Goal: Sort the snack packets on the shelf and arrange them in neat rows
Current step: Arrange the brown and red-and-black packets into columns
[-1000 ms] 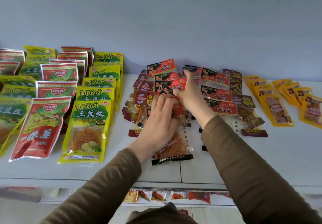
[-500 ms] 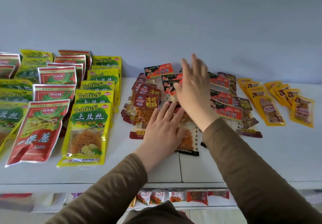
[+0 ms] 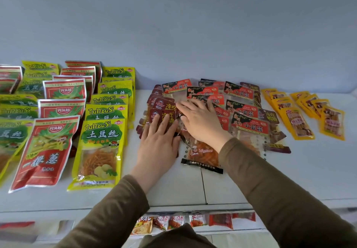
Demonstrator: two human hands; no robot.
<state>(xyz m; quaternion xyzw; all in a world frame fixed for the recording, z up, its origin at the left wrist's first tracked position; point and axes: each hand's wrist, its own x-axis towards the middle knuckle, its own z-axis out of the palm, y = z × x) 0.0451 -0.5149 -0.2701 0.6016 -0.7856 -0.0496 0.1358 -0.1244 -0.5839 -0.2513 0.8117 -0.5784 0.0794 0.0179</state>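
Nearest the camera, a lower shelf [image 3: 193, 234] shows a line of small red and white packets [image 3: 195, 221]. Above it, on the white shelf [image 3: 289, 180], both hands lie flat with fingers extended, gripping nothing. The left hand [image 3: 158, 147] presses on the dark red packets [image 3: 166, 110], its fingertips over the front one. The right hand [image 3: 199, 122] rests palm-down across the clear packets with red-and-black headers [image 3: 249, 126]; one of these, with orange strips inside [image 3: 202, 155], pokes out from under the wrist toward the shelf edge.

The step in hand looks like squaring up the middle piles — best done, I judge, by keeping the left palm steady on the dark red stack as a stop while the right hand slides the loose clear packets back and sideways until their headers overlap evenly. These slick film packets likely skid over each other, so light, flat pressure should serve better than pinching.

To the left, the yellow potato-strip packets [image 3: 100, 147] and red packets [image 3: 46, 151] already sit in overlapping rows; far right, orange packets [image 3: 297, 124] fan in two lines.

Compared with half a second ago, the right hand has come down from a raised position — it now lies flat on the pile — and the left hand has shifted left onto the dark red packets.
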